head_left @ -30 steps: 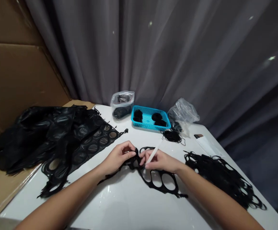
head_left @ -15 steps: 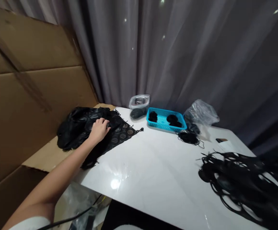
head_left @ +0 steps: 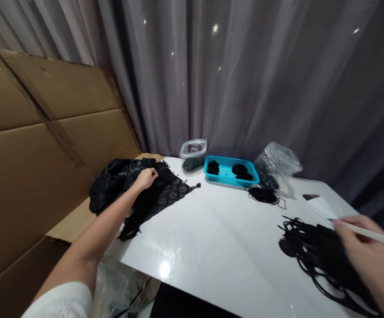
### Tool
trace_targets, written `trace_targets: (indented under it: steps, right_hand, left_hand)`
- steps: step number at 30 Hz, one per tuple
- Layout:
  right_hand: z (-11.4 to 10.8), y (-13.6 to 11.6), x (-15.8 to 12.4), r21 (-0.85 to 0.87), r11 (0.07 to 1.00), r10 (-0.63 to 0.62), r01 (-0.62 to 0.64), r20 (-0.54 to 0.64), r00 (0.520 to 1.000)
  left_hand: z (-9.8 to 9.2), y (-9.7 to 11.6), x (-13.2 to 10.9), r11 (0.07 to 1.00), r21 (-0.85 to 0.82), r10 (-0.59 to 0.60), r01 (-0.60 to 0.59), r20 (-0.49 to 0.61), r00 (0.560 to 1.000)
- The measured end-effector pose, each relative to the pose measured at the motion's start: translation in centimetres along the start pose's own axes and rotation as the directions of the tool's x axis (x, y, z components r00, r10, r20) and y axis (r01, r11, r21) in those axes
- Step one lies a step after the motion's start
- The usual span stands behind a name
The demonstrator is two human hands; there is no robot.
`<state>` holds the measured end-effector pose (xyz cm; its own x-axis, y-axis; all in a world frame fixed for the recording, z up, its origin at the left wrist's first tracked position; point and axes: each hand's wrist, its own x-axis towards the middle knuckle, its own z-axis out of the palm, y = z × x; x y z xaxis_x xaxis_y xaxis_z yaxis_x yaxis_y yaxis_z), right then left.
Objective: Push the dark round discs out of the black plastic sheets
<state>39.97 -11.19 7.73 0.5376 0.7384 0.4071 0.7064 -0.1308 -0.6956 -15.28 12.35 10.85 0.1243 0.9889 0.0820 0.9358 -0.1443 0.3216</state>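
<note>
My left hand (head_left: 147, 178) is closed above a heap of black sheet material (head_left: 117, 183) on the left of the table. Whatever its fingers may pinch is hidden. Round cut outlines mark the flat corner (head_left: 172, 190) of this black sheet. At the right edge, my blurred right hand (head_left: 367, 251) is wrapped round a slim white pen-like tool (head_left: 374, 234) with a dark tip. Below that hand lies a pile of black cut-out scraps (head_left: 324, 251) with round holes and thin strips, partly covered by the hand.
A blue basket (head_left: 225, 180) with black bundles stands at the back, between a clear plastic tub (head_left: 193, 155) and a plastic bag (head_left: 280, 160). Black cords (head_left: 264, 195) lie before the bag. White paper (head_left: 322, 207) is at right. A cardboard wall (head_left: 89, 137) borders the left.
My right hand has come into view at the right with the white tool. My left hand has closed more and lifted slightly off the black sheet. The view has shifted a little.
</note>
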Motion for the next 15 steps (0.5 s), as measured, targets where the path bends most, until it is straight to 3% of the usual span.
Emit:
trace_targets:
  steps: [1, 3, 7, 9, 10, 11, 13, 15]
  right_hand:
    - [1.5, -2.0, -0.1, 0.075, 0.997, 0.023, -0.03, 0.089, 0.996]
    - [4.6, -6.6, -0.4, 0.295, 0.955, -0.078, -0.014, 0.297, 0.952]
    - [10.1, -15.1, -0.8, 0.676, 0.731, -0.4, 0.088, 0.32, 0.859]
    - [12.2, -17.9, -0.9, 0.761, 0.64, -0.576, 0.106, 0.384, 0.722]
    - [12.9, -18.8, -0.8, 0.791, 0.607, -0.635, 0.074, 0.427, 0.643]
    - [13.4, -19.3, -0.8, 0.802, 0.597, -0.676, 0.025, 0.486, 0.553]
    - [13.6, -19.7, -1.0, 0.781, 0.623, -0.697, -0.04, 0.578, 0.425]
    - [12.7, -19.3, -1.4, 0.738, 0.675, -0.676, -0.005, 0.621, 0.398]
  left_hand:
    - [-0.5, 1.0, -0.2, 0.998, -0.037, 0.059, -0.058, 0.013, 0.998]
    - [-1.2, 3.5, -1.3, 0.974, -0.121, 0.2, -0.193, 0.053, 0.978]
    - [-2.3, 10.1, -4.9, 0.868, -0.287, 0.462, -0.406, 0.164, 0.872]
    - [-3.3, 13.3, -6.8, 0.801, -0.364, 0.568, -0.475, 0.213, 0.795]
    - [-3.9, 14.5, -7.6, 0.736, -0.434, 0.65, -0.52, 0.235, 0.723]
    - [-4.5, 15.4, -8.3, 0.683, -0.485, 0.7, -0.546, 0.221, 0.679]
    - [-5.1, 16.1, -9.3, 0.647, -0.537, 0.719, -0.541, 0.192, 0.669]
    - [-4.8, 15.5, -10.0, 0.715, -0.474, 0.665, -0.515, 0.233, 0.71]
